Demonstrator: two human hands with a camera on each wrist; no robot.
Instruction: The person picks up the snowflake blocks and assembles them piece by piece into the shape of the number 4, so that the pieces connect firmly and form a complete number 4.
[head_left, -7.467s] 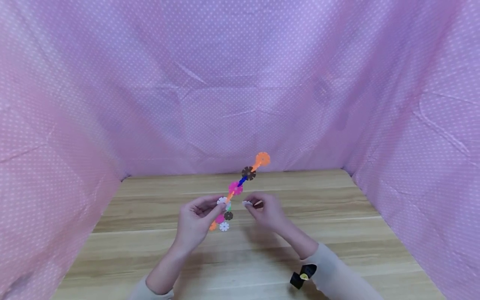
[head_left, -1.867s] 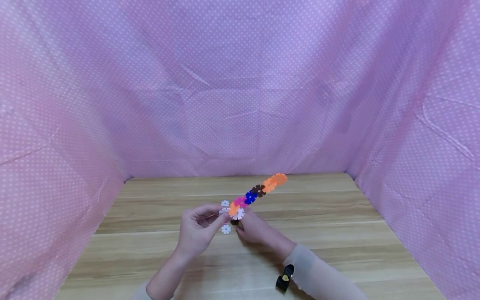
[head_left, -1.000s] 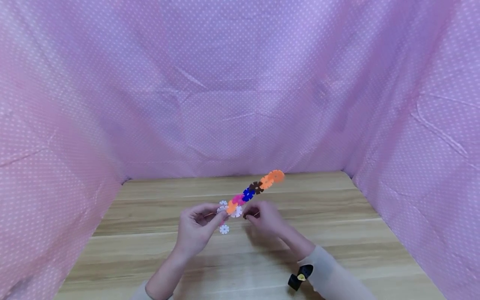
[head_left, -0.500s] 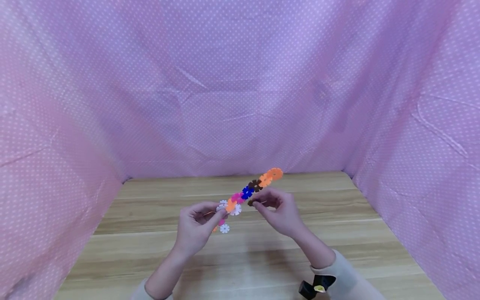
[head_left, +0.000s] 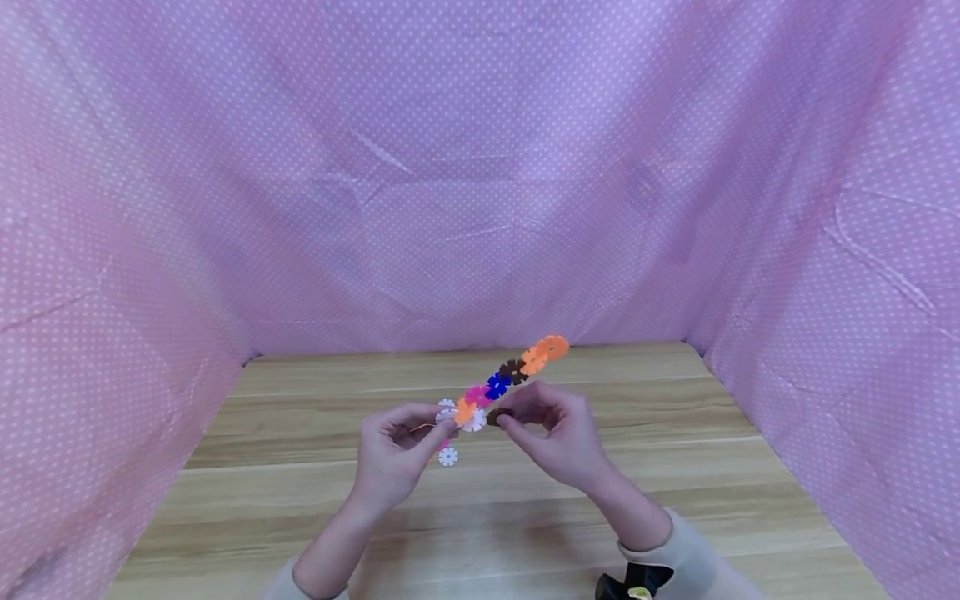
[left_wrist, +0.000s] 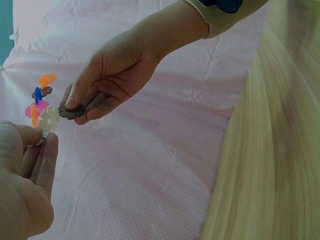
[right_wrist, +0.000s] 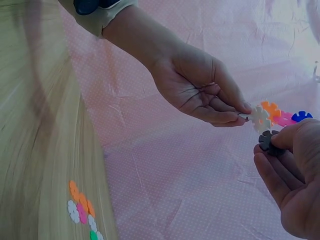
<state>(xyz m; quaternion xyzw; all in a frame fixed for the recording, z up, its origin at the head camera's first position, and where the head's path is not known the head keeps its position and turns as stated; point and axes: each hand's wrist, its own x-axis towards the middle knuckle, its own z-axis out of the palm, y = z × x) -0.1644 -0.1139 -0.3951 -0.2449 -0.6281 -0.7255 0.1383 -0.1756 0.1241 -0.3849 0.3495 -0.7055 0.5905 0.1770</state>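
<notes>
A chain of interlocking snowflake discs [head_left: 497, 385] slants up and away to the right: orange, brown, blue, pink, orange, then white. My left hand [head_left: 393, 454] pinches its near end at a white disc, between thumb and fingers. A white disc [left_wrist: 48, 119] stands out from this end, facing the right hand. Between thumb and fingertips my right hand [head_left: 562, 437] pinches a dark brown snowflake disc [right_wrist: 266, 142], flat and notched round its rim. In the head view this brown disc is close to the right of the chain's white disc.
Loose discs lie on the wooden table [head_left: 270, 500] behind the left hand, among them a white disc [head_left: 447, 456], an orange disc [right_wrist: 73, 190] and a green disc [right_wrist: 93, 235]. Pink dotted cloth [head_left: 480, 208] walls the table's back and sides.
The white disc once in the right hand now sits on the chain. The right hand went down to the table, took a brown disc and came back up beside the chain. The left hand stayed put.
</notes>
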